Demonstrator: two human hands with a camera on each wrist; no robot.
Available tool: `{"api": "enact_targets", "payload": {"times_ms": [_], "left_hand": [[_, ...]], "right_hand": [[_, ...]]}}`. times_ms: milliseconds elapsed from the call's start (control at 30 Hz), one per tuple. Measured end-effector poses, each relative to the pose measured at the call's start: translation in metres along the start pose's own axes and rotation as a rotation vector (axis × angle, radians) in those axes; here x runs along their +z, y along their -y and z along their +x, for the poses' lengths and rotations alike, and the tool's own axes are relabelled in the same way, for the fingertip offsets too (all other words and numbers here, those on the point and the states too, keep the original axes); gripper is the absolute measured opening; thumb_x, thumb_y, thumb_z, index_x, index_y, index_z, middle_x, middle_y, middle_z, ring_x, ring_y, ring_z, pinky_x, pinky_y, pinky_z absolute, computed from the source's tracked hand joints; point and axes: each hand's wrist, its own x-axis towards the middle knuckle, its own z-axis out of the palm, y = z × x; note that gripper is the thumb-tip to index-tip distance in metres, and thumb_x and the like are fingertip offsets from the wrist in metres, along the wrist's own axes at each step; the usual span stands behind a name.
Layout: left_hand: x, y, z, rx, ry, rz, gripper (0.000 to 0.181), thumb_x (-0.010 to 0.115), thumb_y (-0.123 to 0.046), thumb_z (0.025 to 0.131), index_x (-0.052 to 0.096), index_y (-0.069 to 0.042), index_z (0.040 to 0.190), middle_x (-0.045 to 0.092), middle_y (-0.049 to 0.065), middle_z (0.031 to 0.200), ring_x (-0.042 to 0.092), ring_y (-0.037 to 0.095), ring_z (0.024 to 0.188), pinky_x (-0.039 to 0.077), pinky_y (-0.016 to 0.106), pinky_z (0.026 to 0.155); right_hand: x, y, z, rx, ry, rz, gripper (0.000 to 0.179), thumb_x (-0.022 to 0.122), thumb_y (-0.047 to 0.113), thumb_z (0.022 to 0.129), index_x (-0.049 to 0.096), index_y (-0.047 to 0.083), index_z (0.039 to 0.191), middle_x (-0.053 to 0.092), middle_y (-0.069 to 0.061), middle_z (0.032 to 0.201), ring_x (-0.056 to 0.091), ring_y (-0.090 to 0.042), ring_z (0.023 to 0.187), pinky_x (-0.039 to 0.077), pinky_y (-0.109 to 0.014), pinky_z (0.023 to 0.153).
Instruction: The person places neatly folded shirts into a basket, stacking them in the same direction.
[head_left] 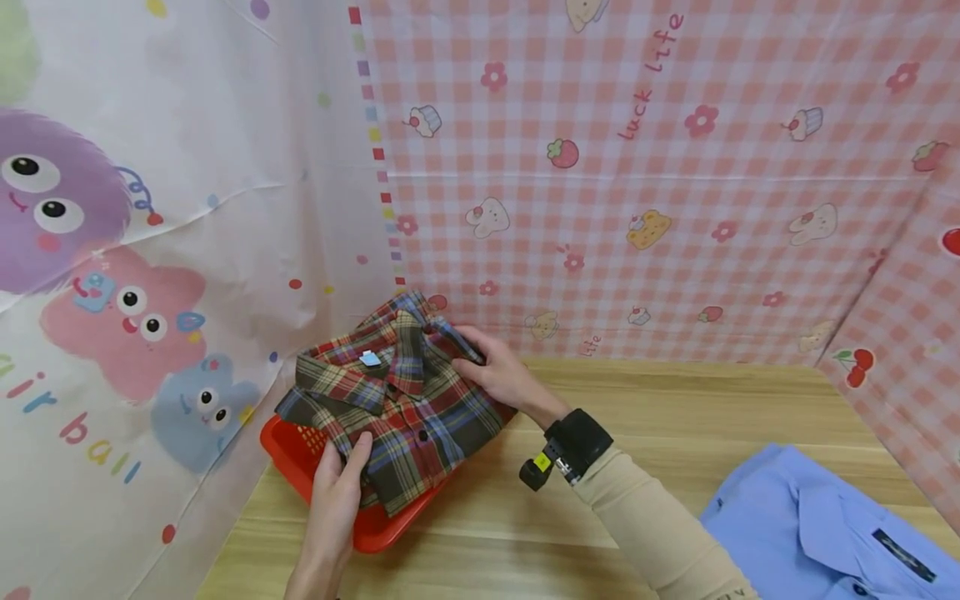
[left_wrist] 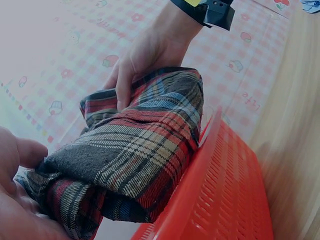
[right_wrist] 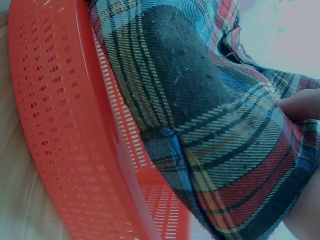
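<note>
A folded plaid shirt (head_left: 442, 425) in red, dark grey, blue and yellow is held over a red plastic basket (head_left: 375, 537), its collar and label facing up. My left hand (head_left: 335, 492) grips the shirt's near left edge, thumb on top. On the far right edge, my right hand (head_left: 498, 367) pinches the cloth between thumb and fingers. The left wrist view shows the shirt (left_wrist: 125, 155) as a thick fold beside the basket's slotted wall (left_wrist: 225, 185). In the right wrist view part of the basket's inside shows below the shirt (right_wrist: 225, 125).
A blue shirt (head_left: 817, 525) lies on the wooden table (head_left: 660, 408) at the right. Behind stands a pink checked cloth wall (head_left: 600, 250), and a white cartoon-printed one (head_left: 225, 292) rises at the left, close to the basket.
</note>
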Motion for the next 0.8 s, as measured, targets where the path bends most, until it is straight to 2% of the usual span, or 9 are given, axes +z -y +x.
{"api": "enact_targets", "payload": {"times_ms": [233, 400, 533, 600, 700, 800], "left_hand": [[-0.003, 0.002, 0.004, -0.005, 0.003, -0.008, 0.059, 0.048, -0.046, 0.102, 0.030, -0.016, 0.149, 0.043, 0.001, 0.145, 0.046, 0.008, 0.124, 0.041, 0.014, 0.096], [-0.003, 0.004, 0.007, -0.016, -0.004, -0.023, 0.058, 0.048, -0.044, 0.102, 0.029, -0.016, 0.150, 0.041, -0.001, 0.146, 0.042, 0.010, 0.128, 0.038, 0.015, 0.099], [-0.002, 0.005, 0.008, -0.030, -0.010, -0.031, 0.059, 0.047, -0.043, 0.103, 0.028, -0.017, 0.152, 0.039, -0.001, 0.148, 0.040, 0.011, 0.131, 0.035, 0.024, 0.108], [-0.002, 0.005, 0.010, -0.036, -0.011, -0.038, 0.060, 0.047, -0.043, 0.103, 0.026, -0.017, 0.152, 0.038, 0.000, 0.149, 0.038, 0.013, 0.133, 0.032, 0.030, 0.112], [-0.002, 0.006, 0.012, -0.037, -0.015, -0.044, 0.061, 0.046, -0.041, 0.104, 0.023, -0.016, 0.154, 0.034, 0.001, 0.152, 0.034, 0.016, 0.136, 0.026, 0.038, 0.116], [-0.001, 0.007, 0.014, -0.036, -0.024, -0.051, 0.059, 0.045, -0.038, 0.105, 0.023, -0.015, 0.154, 0.033, 0.002, 0.153, 0.032, 0.018, 0.137, 0.024, 0.039, 0.117]], "right_hand": [[0.003, -0.003, 0.009, -0.007, 0.011, -0.011, 0.041, 0.059, 0.006, 0.098, 0.054, 0.012, 0.138, 0.058, -0.009, 0.113, 0.052, -0.018, 0.082, 0.043, -0.029, 0.072], [0.004, -0.005, 0.012, 0.032, 0.020, 0.020, 0.042, 0.059, 0.006, 0.098, 0.054, 0.015, 0.139, 0.056, -0.008, 0.115, 0.051, -0.020, 0.082, 0.042, -0.030, 0.072], [0.006, -0.007, 0.014, 0.049, 0.016, 0.012, 0.043, 0.059, 0.007, 0.098, 0.053, 0.015, 0.140, 0.056, -0.008, 0.116, 0.052, -0.019, 0.084, 0.043, -0.030, 0.072], [0.007, -0.008, 0.016, 0.040, 0.004, 0.004, 0.042, 0.059, 0.006, 0.098, 0.054, 0.014, 0.139, 0.056, -0.008, 0.114, 0.052, -0.019, 0.082, 0.043, -0.030, 0.071], [0.010, -0.011, 0.019, 0.004, -0.022, -0.011, 0.041, 0.059, 0.004, 0.097, 0.055, 0.011, 0.137, 0.058, -0.009, 0.116, 0.053, -0.019, 0.088, 0.044, -0.029, 0.075], [0.015, -0.015, 0.021, -0.011, -0.055, -0.038, 0.040, 0.059, 0.001, 0.096, 0.057, 0.009, 0.135, 0.059, -0.010, 0.118, 0.053, -0.020, 0.091, 0.045, -0.028, 0.075]]}}
